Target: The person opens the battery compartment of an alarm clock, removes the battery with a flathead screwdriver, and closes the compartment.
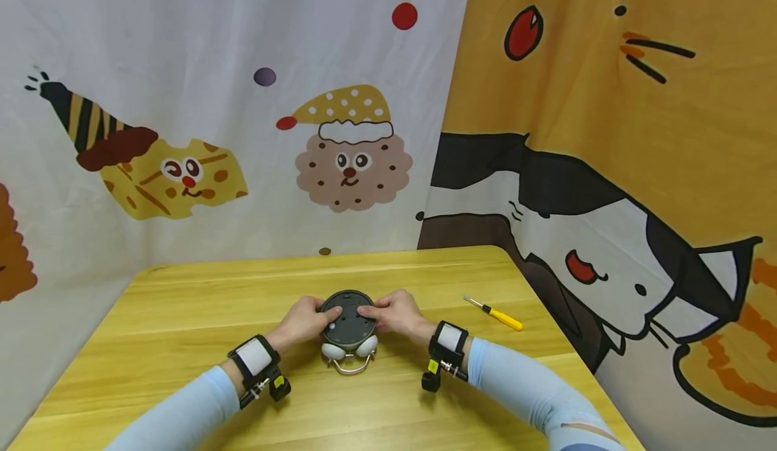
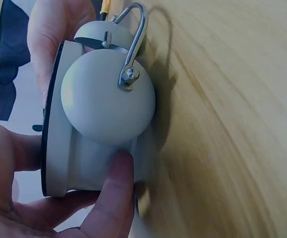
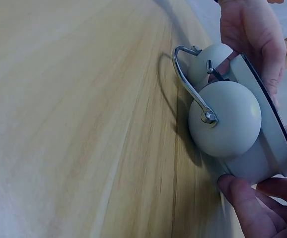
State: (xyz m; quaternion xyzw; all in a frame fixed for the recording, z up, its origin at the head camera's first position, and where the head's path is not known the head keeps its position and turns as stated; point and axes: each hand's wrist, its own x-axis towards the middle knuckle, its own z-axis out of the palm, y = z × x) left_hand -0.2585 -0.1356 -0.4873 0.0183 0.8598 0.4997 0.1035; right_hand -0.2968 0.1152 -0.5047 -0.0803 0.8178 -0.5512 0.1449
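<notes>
1. At the wooden table's (image 1: pixel 200 316) middle, an alarm clock (image 1: pixel 349 327) is being gripped by left hand (image 1: pixel 303 319) and right hand (image 1: pixel 397 313), fingers curled.
2. At table's right, a screwdriver (image 1: pixel 502 317) is being supported.
3. Behind table, printed cloth (image 1: pixel 340 40) is being displayed.

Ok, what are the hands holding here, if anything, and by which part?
A twin-bell clock: the left hand and right hand grip opposite sides of its round body, thumbs on its dark back.
</notes>
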